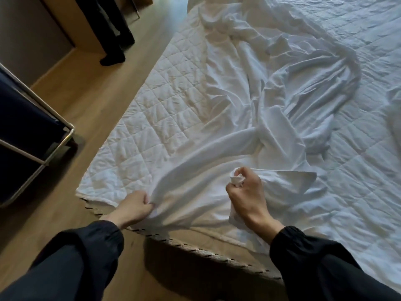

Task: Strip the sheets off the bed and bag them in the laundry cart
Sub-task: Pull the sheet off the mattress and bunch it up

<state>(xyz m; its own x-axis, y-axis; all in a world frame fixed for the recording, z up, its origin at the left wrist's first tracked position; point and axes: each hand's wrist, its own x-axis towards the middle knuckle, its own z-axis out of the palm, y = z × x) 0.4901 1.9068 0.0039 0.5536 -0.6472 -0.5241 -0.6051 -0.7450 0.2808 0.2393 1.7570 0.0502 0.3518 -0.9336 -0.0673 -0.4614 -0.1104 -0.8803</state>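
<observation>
The left hand (pixel 135 206) and right hand (pixel 245 192) are each clenching bunched sheet (pixel 249 101), which is trailing beyond the fingers (pixel 141 197) across the bed (pixel 165 88). Stripping is underway; next probably calls for gathering it toward the laundry cart (pixel 32 118), left of the fingers.

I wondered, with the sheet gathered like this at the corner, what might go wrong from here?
The sheet, gripped by the left hand and right hand, lies twisted far across the quilted pad, so pulling may drag that pad along. Its long tail might trail on the floor on the way to the laundry cart and trip you.
</observation>
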